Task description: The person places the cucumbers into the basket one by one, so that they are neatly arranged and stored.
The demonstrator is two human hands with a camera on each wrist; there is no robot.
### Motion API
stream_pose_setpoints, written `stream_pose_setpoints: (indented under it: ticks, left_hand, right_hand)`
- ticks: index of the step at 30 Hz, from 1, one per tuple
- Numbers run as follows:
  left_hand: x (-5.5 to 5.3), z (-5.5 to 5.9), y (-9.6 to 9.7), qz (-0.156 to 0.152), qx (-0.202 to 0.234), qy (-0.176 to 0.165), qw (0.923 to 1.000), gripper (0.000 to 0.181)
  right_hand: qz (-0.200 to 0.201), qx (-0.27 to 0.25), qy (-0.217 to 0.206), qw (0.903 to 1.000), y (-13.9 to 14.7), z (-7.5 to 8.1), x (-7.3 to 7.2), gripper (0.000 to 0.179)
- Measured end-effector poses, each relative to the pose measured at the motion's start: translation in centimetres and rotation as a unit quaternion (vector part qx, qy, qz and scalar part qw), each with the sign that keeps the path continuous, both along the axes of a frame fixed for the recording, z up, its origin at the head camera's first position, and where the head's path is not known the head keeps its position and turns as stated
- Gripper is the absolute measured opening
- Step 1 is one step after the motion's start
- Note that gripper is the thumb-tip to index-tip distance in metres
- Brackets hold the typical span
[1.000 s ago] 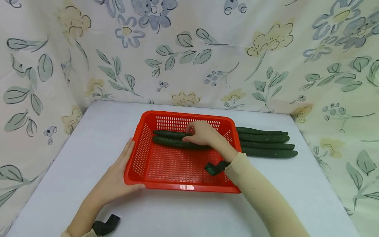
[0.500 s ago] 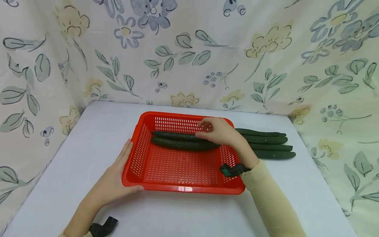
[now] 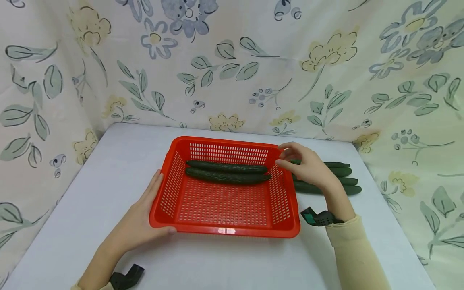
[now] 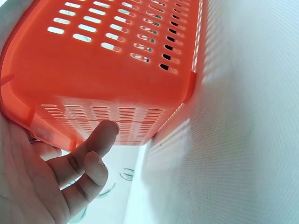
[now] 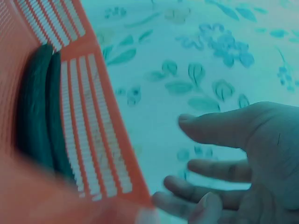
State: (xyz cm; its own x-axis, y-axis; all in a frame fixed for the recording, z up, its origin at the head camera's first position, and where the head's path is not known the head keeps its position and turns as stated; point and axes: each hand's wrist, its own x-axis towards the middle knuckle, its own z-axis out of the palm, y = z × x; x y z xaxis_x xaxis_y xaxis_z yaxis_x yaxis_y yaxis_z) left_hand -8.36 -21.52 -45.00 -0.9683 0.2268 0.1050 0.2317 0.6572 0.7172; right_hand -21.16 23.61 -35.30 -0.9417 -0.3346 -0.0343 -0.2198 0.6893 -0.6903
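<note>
Two dark green cucumbers [image 3: 228,176] lie side by side along the back half of a red plastic basket [image 3: 224,231] with slotted walls. My left hand [image 3: 137,225] rests against the basket's front left corner, fingers along the left side and thumb by the front rim. In the left wrist view its fingers [image 4: 96,170] are loosely bent outside the wall. Above the basket's right rim hovers my right hand [image 3: 308,167], holding nothing; the right wrist view shows its fingers spread apart. Several more cucumbers [image 3: 337,190] lie right of the basket, partly hidden behind that hand.
The basket and loose cucumbers are on a white table [image 3: 108,169]. A floral cloth [image 3: 232,80] hangs behind and at both sides. Each wrist wears a black camera mount, such as the right wrist mount [image 3: 320,217].
My right hand has moved right from over the cucumbers inside the basket to its right rim, leaving those two cucumbers lying there. The left hand has stayed at the corner.
</note>
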Motion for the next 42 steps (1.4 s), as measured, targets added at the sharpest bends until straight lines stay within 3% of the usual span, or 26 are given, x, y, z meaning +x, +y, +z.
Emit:
stream_pose_setpoints:
  ticks: [9, 21, 26, 32, 42]
  left_hand:
    - [-0.1, -0.1, 0.0, 0.000, 0.001, -0.003, 1.0000, 0.142]
    - [0.2, 0.0, 0.0, 0.001, 0.007, -0.009, 0.9999, 0.140]
    - [0.1, 0.0, 0.0, 0.001, 0.004, -0.005, 1.0000, 0.141]
    - [-0.1, -0.2, -0.1, 0.009, -0.002, -0.008, 0.9999, 0.140]
    - [0.1, 0.0, -0.1, 0.008, -0.007, -0.008, 0.9999, 0.142]
  right_hand:
    - [-0.088, -0.025, 0.081, 0.9925, 5.6, -2.6, 1.9, 0.042]
    - [-0.186, -0.032, 0.156, 0.9696, 9.6, -9.1, 5.3, 0.040]
    - [-0.226, -0.065, 0.194, 0.9525, 10.2, -10.7, 6.0, 0.034]
    - [-0.268, -0.099, 0.203, 0.9365, 10.8, -12.1, 6.0, 0.034]
    - [-0.273, -0.108, 0.182, 0.9386, 10.4, -13.3, 5.8, 0.037]
